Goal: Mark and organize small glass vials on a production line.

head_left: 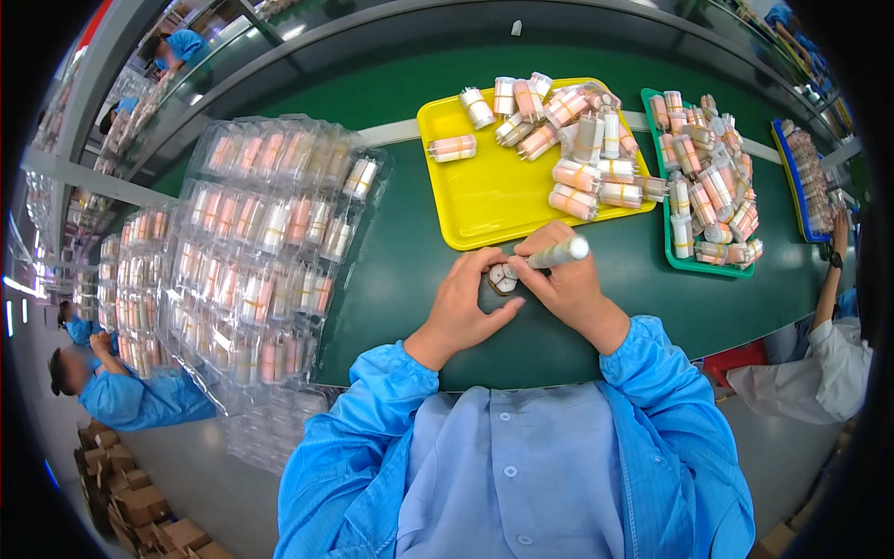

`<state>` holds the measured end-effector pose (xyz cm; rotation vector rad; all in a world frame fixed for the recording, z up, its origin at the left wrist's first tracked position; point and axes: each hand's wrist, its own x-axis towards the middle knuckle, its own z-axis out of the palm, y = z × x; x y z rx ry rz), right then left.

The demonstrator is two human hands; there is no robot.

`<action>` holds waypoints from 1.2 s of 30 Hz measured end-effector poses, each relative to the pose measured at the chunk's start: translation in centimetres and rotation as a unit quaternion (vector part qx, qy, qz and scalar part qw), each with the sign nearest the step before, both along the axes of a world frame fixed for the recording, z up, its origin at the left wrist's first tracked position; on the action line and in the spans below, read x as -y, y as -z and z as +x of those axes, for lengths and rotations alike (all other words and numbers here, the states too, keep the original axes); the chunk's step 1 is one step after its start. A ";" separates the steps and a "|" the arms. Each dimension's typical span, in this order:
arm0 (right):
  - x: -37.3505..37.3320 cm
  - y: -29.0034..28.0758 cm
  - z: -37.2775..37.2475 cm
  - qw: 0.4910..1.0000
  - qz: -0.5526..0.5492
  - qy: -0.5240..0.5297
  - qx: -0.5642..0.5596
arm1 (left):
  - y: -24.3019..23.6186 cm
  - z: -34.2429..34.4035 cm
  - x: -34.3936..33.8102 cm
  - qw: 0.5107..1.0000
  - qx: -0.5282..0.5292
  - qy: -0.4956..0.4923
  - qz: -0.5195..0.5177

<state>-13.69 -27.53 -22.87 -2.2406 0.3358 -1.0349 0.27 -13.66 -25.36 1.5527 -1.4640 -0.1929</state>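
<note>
My left hand (463, 303) is curled beside a small bundle (503, 280), its index finger at the bundle and its thumb lower down; the bundle shows pale round segments end-on inside a dark rim. My right hand (567, 289) grips a pale, long cylindrical tool (569, 250), whose lower end meets the bundle. Above my hands, a yellow tray (470, 210) holds many banded pink, white and beige cylinder bundles (575, 175). To its right, a green tray (682, 261) is heaped with similar bundles.
Stacked clear plastic trays (270, 233) of bundles cover the bench's left side. A blue tray (819, 237) lies far right beside a co-worker's arm (829, 289). Other co-workers (140, 396) sit at left. A metal rail (391, 47) crosses behind the green bench (400, 345).
</note>
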 end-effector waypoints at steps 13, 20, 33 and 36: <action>0.0 0.8 -0.3 0.989 0.138 -0.014 0.054 | 1.1 0.0 -0.4 0.999 -0.039 0.035 0.010; 0.2 0.9 -0.3 0.996 0.084 -0.034 0.021 | 1.3 0.0 -0.4 0.997 -0.050 0.053 0.039; 0.0 2.8 -0.8 0.987 0.159 -0.023 0.016 | 2.5 -1.1 -1.0 0.993 -0.088 -0.029 0.071; 0.8 2.9 -1.2 0.972 0.223 0.006 0.071 | 1.8 -1.2 -1.9 0.989 -0.127 -0.061 0.033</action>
